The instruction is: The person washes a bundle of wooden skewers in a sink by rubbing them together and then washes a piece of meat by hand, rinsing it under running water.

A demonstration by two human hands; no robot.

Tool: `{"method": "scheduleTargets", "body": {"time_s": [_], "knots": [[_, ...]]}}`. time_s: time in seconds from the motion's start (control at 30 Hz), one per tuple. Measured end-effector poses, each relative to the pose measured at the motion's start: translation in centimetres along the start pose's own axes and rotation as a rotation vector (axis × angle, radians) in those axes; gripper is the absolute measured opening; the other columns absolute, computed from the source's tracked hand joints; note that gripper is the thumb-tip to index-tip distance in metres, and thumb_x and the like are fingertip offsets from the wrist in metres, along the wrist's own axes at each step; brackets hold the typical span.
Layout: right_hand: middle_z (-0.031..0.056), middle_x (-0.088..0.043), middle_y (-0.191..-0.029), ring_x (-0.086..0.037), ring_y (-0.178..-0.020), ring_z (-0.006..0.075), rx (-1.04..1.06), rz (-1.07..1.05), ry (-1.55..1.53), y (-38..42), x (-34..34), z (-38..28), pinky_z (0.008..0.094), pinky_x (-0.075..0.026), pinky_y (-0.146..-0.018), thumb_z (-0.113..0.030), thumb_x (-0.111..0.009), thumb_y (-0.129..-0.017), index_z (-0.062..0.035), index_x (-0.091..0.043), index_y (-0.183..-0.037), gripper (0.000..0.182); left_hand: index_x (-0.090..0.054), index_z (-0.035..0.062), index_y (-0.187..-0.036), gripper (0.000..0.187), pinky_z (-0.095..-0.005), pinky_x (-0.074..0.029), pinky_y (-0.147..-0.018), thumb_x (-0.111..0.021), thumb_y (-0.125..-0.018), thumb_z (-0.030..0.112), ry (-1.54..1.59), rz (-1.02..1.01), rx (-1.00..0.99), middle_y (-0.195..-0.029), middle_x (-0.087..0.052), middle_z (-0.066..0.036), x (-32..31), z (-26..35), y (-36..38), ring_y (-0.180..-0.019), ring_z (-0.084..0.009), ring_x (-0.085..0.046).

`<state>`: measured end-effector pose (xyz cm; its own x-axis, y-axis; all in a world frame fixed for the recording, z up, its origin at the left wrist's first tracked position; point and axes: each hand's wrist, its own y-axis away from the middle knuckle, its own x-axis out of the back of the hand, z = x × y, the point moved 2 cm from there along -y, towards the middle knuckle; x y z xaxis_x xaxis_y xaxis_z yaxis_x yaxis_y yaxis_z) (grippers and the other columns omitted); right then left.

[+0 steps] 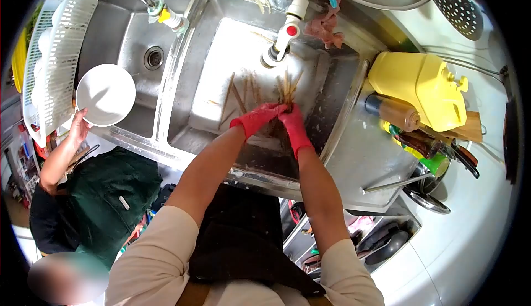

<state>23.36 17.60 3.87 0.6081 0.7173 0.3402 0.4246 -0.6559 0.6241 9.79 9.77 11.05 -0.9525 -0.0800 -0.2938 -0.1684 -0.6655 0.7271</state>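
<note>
Over the right sink basin (182, 98), both my hands meet in pink gloves. My left hand (259, 119) comes from the left, its fingers closed at a bundle of thin brown sticks (286, 87). My right hand (295, 126) is closed round the same bundle from the right, touching my left hand. The sticks fan out upward, and darker strands hang below between my hands. More loose sticks (238, 97) lie on the white, wet surface (221, 57) in the basin, left of the bundle. A white faucet (287, 35) with a red button stands just above my hands.
At the left, a co-worker's hand (81, 126) holds a white bowl (105, 95) over the left basin (124, 35), beside a white dish rack (61, 57). A yellow jug (412, 82) and bottles (392, 111) stand right of the sink. A pink cloth (325, 28) hangs behind it.
</note>
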Motion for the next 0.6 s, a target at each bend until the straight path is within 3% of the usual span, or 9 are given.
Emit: {"method": "scheduleTargets", "body": {"time_s": [0.03, 0.1, 0.2, 0.3, 0.33, 0.37, 0.47, 0.53, 0.6], "knots": [[0.0111, -0.063, -0.106, -0.061, -0.099, 0.0215, -0.001, -0.006, -0.003, -0.9, -0.7, 0.8, 0.0324, -0.048, -0.086, -0.012, -0.075, -0.071, -0.0029, -0.053, -0.117, 0.052, -0.026, 0.0054, -0.145, 0.083, -0.0326, -0.028, -0.106, -0.049, -0.087, 0.06, 0.001, 0.004, 0.005, -0.141, -0.04, -0.012, 0.6, -1.2, -1.4, -0.128, -0.0228, -0.038], [0.007, -0.065, -0.097, -0.063, -0.087, 0.0208, 0.225, -0.113, -0.403, -2.6, -2.2, 1.7, 0.035, -0.053, -0.076, -0.01, -0.069, -0.075, -0.0053, -0.057, -0.112, 0.039, -0.027, 0.0073, -0.145, 0.081, -0.0348, -0.035, -0.101, -0.049, -0.088, 0.061, 0.169, 0.131, -0.26, -0.137, -0.044, -0.007, 1.3, -2.9, -3.8, -0.121, -0.0173, -0.044], [0.0066, -0.065, -0.094, -0.063, -0.078, 0.0192, 0.037, -0.039, -0.406, -1.4, -1.7, -3.4, 0.0338, -0.054, -0.066, -0.007, -0.067, -0.077, -0.0051, -0.057, -0.109, 0.033, -0.028, 0.0108, -0.145, 0.074, -0.0357, -0.039, -0.097, -0.049, -0.09, 0.056, 0.501, 0.003, -0.168, -0.134, -0.046, -0.003, 0.5, 1.4, -0.2, -0.115, -0.0152, -0.048], [0.0052, -0.064, -0.088, -0.062, -0.074, 0.017, 0.071, 0.178, -0.324, -2.1, -0.3, -4.7, 0.0325, -0.052, -0.064, -0.01, -0.067, -0.079, -0.0044, -0.06, -0.101, 0.024, -0.03, 0.0128, -0.144, 0.069, -0.0336, -0.043, -0.093, -0.049, -0.091, 0.053, 0.466, 0.022, -0.183, -0.134, -0.047, -0.001, 0.8, 2.0, -0.8, -0.112, -0.0143, -0.051], [0.004, -0.064, -0.087, -0.061, -0.07, 0.0158, -0.001, 0.116, -0.562, 0.0, 0.6, -8.3, 0.0305, -0.051, -0.061, -0.011, -0.068, -0.079, -0.004, -0.059, -0.097, 0.021, -0.033, 0.0124, -0.143, 0.065, -0.0329, -0.046, -0.09, -0.05, -0.092, 0.049, 0.431, 0.023, -0.272, -0.133, -0.048, -0.002, 1.0, 1.7, -1.0, -0.108, -0.0144, -0.053], [0.004, -0.064, -0.087, -0.061, -0.07, 0.0158, -0.006, 0.111, -0.558, -0.2, 0.7, -8.0, 0.0305, -0.051, -0.061, -0.011, -0.068, -0.079, -0.004, -0.059, -0.097, 0.021, -0.033, 0.0124, -0.143, 0.065, -0.0329, -0.046, -0.09, -0.05, -0.092, 0.049, 0.438, 0.026, -0.27, -0.133, -0.048, -0.002, 1.0, 0.9, -1.5, -0.108, -0.0144, -0.053], [0.0037, -0.063, -0.087, -0.061, -0.074, 0.0162, 0.045, 0.174, -0.42, -1.2, 1.9, -5.4, 0.0301, -0.05, -0.063, -0.011, -0.068, -0.078, -0.0037, -0.06, -0.098, 0.022, -0.042, 0.0108, -0.138, 0.062, -0.0345, -0.047, -0.085, -0.053, -0.09, 0.048, 0.48, 0.241, -0.223, -0.124, -0.055, -0.004, 1.9, -3.5, -4.3, -0.105, -0.0181, -0.056], [0.008, -0.063, -0.084, -0.06, -0.073, 0.0246, 0.255, 0.191, -0.119, -1.1, 1.1, -1.2, 0.037, -0.048, -0.064, -0.014, -0.066, -0.08, -0.0039, -0.058, -0.097, 0.022, -0.048, 0.005, -0.132, 0.059, -0.0355, -0.045, -0.091, -0.057, -0.087, 0.042, -0.037, 0.317, -0.148, -0.128, -0.054, -0.01, 3.4, -7.4, -6.0, -0.107, -0.0244, -0.056], [0.0156, -0.065, -0.093, -0.062, -0.083, 0.0349, 0.339, 0.289, 0.455, -3.6, -2.0, 11.1, 0.0435, -0.049, -0.071, -0.025, -0.066, -0.08, -0.003, -0.06, -0.102, 0.031, -0.043, 0.0032, -0.135, 0.066, -0.0341, -0.045, -0.091, -0.06, -0.085, 0.042, -0.035, 0.282, -0.073, -0.13, -0.052, -0.012, 3.1, -9.2, -5.0, -0.108, -0.0235, -0.055]]}}
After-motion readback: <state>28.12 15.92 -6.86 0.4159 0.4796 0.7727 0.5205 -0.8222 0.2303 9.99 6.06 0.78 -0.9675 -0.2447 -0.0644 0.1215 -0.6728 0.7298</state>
